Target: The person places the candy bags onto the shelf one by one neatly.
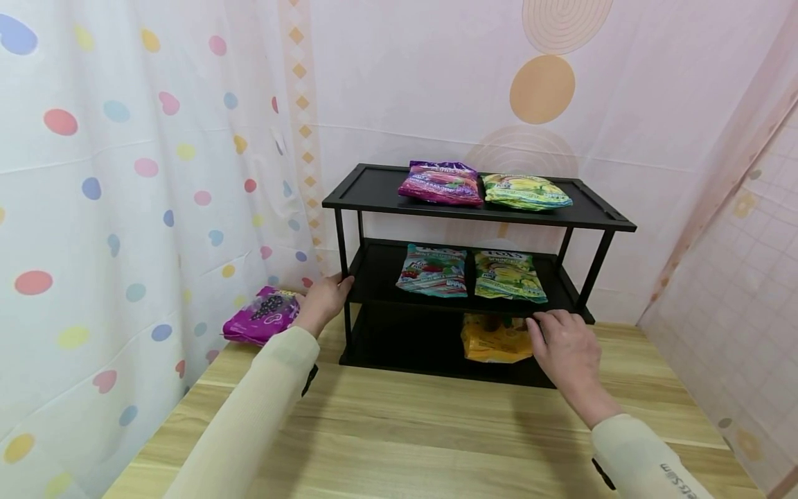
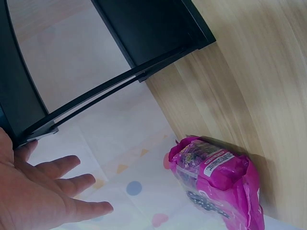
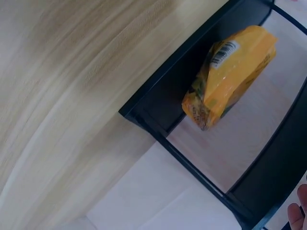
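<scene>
A black three-tier shelf rack (image 1: 399,222) stands on the wooden table. At its left front post my left hand (image 1: 326,301) pinches the rack beside the middle tier. Several fingers (image 2: 72,187) of that hand stick out away from the frame in the left wrist view. My right hand (image 1: 566,350) holds the front edge of the middle tier near the right end. Only its fingertips (image 3: 296,215) show in the right wrist view. A yellow candy bag (image 1: 492,339) lies on the bottom tier, partly hidden by the middle tier and near my right hand.
On the top tier lie a purple-pink candy bag (image 1: 441,184) and a yellow-green one (image 1: 526,192). A teal candy bag (image 1: 433,270) and a green-yellow one (image 1: 508,276) lie on the middle tier. Left of the rack, a purple grape candy bag (image 1: 262,317) rests against the dotted curtain (image 1: 143,208).
</scene>
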Motion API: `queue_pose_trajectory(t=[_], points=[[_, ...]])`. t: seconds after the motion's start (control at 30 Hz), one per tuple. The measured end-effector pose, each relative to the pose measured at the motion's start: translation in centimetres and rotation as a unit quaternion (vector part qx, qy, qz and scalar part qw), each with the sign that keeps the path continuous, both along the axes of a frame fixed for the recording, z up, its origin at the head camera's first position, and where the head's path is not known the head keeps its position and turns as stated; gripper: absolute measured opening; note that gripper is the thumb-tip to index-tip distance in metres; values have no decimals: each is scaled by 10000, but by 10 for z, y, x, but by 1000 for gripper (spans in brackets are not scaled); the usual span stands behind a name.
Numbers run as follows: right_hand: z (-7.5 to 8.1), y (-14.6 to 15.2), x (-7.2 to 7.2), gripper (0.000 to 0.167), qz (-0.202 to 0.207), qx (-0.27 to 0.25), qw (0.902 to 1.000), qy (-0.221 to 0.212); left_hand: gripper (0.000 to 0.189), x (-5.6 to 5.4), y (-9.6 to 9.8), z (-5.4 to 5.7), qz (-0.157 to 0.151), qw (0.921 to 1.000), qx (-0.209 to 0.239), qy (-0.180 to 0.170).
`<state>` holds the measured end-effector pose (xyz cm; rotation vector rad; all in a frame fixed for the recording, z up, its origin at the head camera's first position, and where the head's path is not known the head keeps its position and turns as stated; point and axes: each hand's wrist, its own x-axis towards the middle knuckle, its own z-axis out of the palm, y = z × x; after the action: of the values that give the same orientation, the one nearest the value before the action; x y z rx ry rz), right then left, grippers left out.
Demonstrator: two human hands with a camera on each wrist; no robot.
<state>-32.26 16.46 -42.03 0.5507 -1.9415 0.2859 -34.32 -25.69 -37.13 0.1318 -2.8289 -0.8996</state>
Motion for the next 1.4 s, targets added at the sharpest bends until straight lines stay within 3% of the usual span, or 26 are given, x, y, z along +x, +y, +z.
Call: queue_pose_trajectory(t=[0.4,0.7,1.07,1.4], points=[[9,16,-1,28,-530,-445,9964,-484,51,1,0,2,5,10000,-11,-5],[12,25,-2,32,-918,-895,9876,-901,51,0,-1,0,18,10000,9,20],[15,39,-4,38,-1314,-1485,9675,-1573,51,0,0,0,25,10000,42,7],[24,49,-9,58,-1557,-1442,9404,-2656,52,0,0,-1,38,10000,50,3]])
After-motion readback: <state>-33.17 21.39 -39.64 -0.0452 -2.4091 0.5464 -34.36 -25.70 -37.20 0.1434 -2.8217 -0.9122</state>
